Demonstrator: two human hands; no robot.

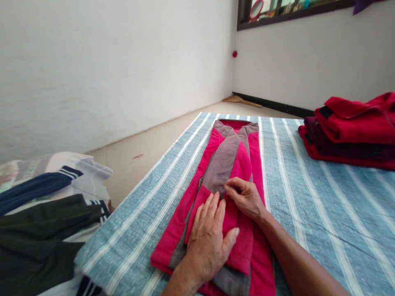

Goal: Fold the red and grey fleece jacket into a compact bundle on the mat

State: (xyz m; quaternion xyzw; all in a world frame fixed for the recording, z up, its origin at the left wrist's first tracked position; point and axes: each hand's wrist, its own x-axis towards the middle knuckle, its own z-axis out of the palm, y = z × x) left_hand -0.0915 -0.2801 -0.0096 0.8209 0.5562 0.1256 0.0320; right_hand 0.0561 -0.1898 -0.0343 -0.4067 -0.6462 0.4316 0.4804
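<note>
A pink and grey fleece jacket (220, 162) lies folded into a long strip, its collar at the far end and its sleeves laid over the front. My left hand (208, 238) rests flat on the pink sleeve part, fingers stretched out and thumb apart. Just beyond its fingertips, my right hand (247, 197) is closed in a pinch over the grey and pink cloth. Whatever is between those fingertips is too small to make out.
Beneath the jacket is a blue cloth with white stripes (132, 220). A stack of folded red and maroon clothes (354, 131) sits at the right. Loose dark and white clothes (46, 222) lie at the left. A straw broom (242, 100) lies by the far wall.
</note>
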